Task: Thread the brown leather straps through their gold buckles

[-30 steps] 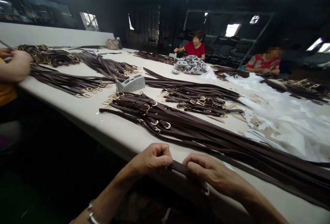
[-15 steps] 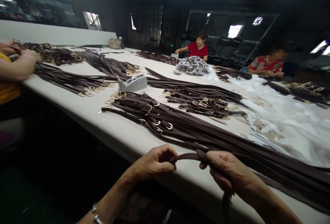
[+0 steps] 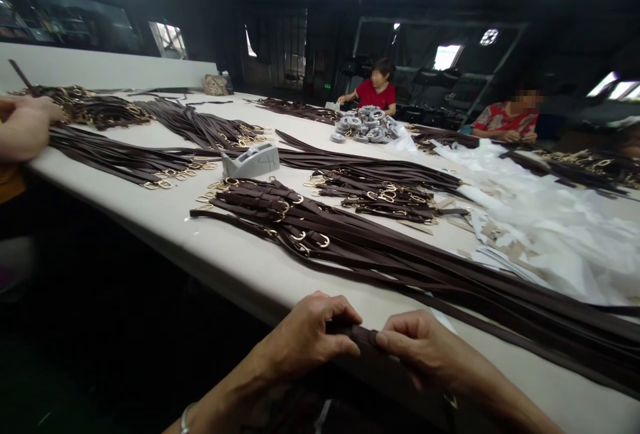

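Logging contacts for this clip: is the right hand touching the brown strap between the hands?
Touching. The head view shows the right hand gripping the brown strap, with no gap between them.

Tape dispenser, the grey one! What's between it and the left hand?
In the head view, a pile of buckled brown straps lies between the tape dispenser and the left hand, then a strip of pale tabletop nearer the hand.

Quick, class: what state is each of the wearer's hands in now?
Left hand: curled around a dark brown strap, holding it.
Right hand: closed, pinching the same strap.
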Demonstrator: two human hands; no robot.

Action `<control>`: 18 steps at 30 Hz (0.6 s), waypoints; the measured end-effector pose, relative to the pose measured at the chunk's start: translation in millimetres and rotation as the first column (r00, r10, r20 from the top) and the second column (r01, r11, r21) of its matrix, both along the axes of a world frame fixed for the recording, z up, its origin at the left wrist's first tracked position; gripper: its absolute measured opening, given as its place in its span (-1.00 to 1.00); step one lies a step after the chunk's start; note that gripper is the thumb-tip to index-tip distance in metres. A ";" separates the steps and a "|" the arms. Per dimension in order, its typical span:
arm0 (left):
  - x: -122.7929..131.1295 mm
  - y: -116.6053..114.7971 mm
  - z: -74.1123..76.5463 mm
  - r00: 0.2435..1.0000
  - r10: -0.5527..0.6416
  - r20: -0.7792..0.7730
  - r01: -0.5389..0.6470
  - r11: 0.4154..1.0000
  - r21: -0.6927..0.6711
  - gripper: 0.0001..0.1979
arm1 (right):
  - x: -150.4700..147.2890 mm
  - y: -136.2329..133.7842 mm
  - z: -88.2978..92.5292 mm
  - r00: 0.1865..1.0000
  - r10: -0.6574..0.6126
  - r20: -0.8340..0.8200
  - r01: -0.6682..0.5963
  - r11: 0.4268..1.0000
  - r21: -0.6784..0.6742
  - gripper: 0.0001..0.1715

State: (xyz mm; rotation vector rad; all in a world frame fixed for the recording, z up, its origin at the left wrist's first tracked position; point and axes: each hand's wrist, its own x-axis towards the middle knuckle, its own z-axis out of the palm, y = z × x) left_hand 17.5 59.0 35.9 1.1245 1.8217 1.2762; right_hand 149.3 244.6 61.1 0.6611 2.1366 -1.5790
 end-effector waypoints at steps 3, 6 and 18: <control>10.4 7.8 -3.9 0.999 0.030 0.013 -0.030 0.999 -0.017 -0.75 | -3.3 -8.3 -7.1 0.998 -0.055 -0.008 0.054 0.997 -0.054 -0.47; 14.6 10.2 -4.0 0.988 0.097 0.123 -0.096 0.995 -0.013 -0.76 | -3.7 -10.1 -6.9 0.994 -0.104 -0.026 0.099 0.986 -0.137 -0.46; 22.5 13.7 0.8 0.958 0.027 0.287 -0.040 0.998 0.040 -0.78 | 1.4 -8.1 -2.8 0.999 -0.046 -0.025 0.038 0.965 -0.258 -0.44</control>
